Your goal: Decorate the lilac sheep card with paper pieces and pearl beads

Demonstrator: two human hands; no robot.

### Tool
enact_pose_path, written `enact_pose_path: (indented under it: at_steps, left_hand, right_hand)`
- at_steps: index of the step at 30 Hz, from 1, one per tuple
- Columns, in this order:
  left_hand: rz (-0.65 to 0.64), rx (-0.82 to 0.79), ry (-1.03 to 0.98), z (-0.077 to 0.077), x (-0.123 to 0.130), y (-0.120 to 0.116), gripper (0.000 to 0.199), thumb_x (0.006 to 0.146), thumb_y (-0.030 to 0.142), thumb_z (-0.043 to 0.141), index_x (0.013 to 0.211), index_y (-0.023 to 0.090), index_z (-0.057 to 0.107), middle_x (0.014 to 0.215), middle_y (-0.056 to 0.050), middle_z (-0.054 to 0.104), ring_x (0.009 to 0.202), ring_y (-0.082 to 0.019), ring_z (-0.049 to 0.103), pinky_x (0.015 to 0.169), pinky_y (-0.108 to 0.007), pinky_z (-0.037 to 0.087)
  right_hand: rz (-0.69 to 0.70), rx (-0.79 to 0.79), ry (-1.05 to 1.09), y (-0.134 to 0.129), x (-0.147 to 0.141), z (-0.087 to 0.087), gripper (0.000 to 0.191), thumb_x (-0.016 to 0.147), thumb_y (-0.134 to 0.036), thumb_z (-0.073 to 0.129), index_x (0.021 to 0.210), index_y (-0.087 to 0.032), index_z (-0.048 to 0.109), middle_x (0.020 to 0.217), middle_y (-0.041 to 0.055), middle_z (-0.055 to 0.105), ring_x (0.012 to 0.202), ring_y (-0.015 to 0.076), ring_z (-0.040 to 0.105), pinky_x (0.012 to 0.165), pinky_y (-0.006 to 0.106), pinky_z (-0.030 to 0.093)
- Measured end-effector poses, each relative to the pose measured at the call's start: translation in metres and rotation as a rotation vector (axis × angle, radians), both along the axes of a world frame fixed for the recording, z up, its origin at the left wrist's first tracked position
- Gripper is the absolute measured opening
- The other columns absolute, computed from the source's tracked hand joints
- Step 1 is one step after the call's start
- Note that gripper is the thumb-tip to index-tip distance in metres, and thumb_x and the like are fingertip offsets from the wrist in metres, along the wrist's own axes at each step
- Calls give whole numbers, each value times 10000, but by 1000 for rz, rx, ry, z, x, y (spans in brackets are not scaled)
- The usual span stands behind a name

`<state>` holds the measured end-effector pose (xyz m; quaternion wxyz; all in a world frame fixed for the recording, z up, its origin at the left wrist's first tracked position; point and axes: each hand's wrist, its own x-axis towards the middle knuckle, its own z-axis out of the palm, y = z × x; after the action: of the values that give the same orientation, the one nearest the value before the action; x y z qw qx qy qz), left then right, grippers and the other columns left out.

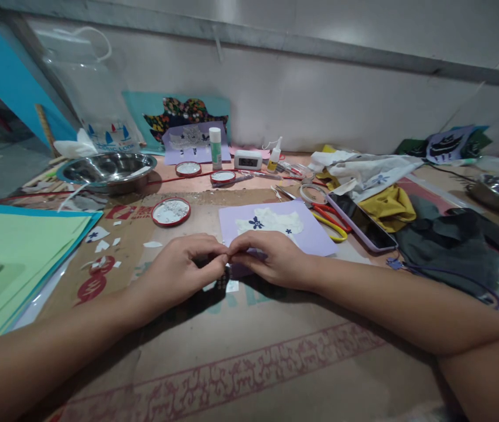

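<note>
My left hand (183,262) and my right hand (273,255) meet fingertip to fingertip over the near edge of a purple sheet (315,241). Both are closed in a pinch, and whatever is between the fingers is too small to make out. Just under the left fingertips shows a dark dotted scrap (222,280), with a small white piece (232,286) beside it. On the sheet lies a white fabric shape (276,220) with dark blue flowers. A red-rimmed lid (171,212) holding small pale bits lies beyond my left hand.
Right of the sheet are yellow-handled scissors (335,230), a phone (361,221) and crumpled cloths (388,208). Green paper (21,246) is stacked at left, near a metal bowl (109,170). At the back stand a glue stick (215,149), a small clock (248,160) and a glue bottle (274,157).
</note>
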<state>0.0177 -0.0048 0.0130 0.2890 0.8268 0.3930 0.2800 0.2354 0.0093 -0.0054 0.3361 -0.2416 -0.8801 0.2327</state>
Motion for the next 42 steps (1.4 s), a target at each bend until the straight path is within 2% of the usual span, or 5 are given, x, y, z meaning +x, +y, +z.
enact_pose_path:
  at_steps: [11,20,25,31,42]
  left_hand:
    - [13,-8,-15,2,0,0,229,863,225,537,757,194,737,777,7,724,699,-120,645,659,-203,487]
    - [29,-1,-7,0,1,0,223,871,221,535,821,199,751,793,14,738,710,-124,657,662,-203,487]
    - [14,-5,-13,0,0,-1,248,897,238,500,893,200,745,856,-3,747,781,-154,671,708,-241,502]
    - [-33,-31,-27,-3,-1,2,236,956,349,545,917,222,740,863,10,735,786,-141,661,726,-231,499]
    - [-11,-49,-41,-1,0,4,231,900,279,547,872,211,766,823,1,726,747,-141,653,699,-231,499]
  right_hand:
    - [-6,40,9,0,0,0,79,958,-180,584,1015,-190,638,944,32,742,824,139,694,754,246,535]
    - [25,198,29,2,-1,-1,101,982,-197,581,1001,-172,676,910,49,768,808,146,706,747,243,532]
    - [-39,175,27,3,0,0,92,973,-203,577,980,-179,665,897,41,764,796,146,705,740,247,538]
    - [-33,158,40,4,1,0,94,960,-167,568,973,-188,658,919,35,762,812,144,705,755,249,544]
    - [5,110,21,0,0,2,101,962,-163,568,1029,-183,641,961,39,755,841,138,707,773,246,550]
